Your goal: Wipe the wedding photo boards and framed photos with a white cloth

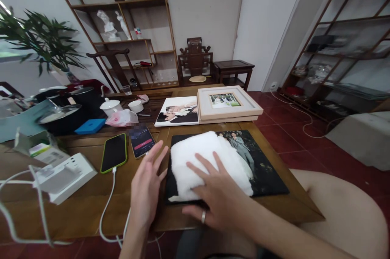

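Note:
A folded white towel (195,149) lies over the left and middle of a dark photo panel (271,175), whose uncovered right part shows a figure in a grey suit. My right hand (217,192), with a ring on one finger, rests on the towel with its fingers spread. Just left of the panel is my left hand (148,181), fingers apart and holding nothing; its fingertips are close to the panel's left edge. I cannot tell whether they touch it. The panel's lower left is hidden under the towel.
Behind the panel lie a photo print (178,114) and stacked pale picture frames (243,112). To the left are a green-cased phone (113,153) on a white cable, a second phone (141,141) and a white box (73,181). A beige seat (341,202) stands at the right.

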Action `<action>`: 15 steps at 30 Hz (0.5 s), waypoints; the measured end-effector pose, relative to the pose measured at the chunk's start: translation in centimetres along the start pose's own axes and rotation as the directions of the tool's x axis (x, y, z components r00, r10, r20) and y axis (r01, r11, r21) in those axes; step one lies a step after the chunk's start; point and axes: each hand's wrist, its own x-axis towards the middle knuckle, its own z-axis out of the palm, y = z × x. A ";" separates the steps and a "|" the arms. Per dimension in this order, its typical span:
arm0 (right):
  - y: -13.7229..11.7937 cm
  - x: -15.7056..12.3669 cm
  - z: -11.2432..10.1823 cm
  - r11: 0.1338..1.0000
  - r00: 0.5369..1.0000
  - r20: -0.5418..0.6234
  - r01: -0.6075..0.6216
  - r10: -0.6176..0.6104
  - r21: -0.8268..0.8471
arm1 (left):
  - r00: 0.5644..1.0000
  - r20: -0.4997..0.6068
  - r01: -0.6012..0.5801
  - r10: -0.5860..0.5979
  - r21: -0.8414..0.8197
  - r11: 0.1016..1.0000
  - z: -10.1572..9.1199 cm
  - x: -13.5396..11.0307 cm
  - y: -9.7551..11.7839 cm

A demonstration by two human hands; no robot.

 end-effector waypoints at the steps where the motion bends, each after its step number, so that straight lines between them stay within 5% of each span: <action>1: -0.6 -0.1 0.2 0.999 0.999 -0.004 0.042 -0.042 -0.017 | 1.000 -0.006 0.017 -0.018 -0.064 0.998 0.0 -0.1 0.6; 4: -1.9 -0.4 1.3 0.982 0.980 -0.151 0.107 -0.130 -0.154 | 1.000 -0.027 0.006 -0.010 -0.146 0.989 0.2 -1.1 2.7; 8: -2.6 -0.9 1.9 0.948 0.888 -0.413 0.074 -0.203 -0.308 | 0.998 -0.056 -0.049 0.041 -0.157 0.986 0.4 -3.2 5.3; 15: -2.1 -2.1 -2.3 0.975 0.861 -0.475 0.096 -0.182 -0.199 | 0.977 -0.123 -0.198 0.175 -0.212 0.957 0.7 -4.9 7.2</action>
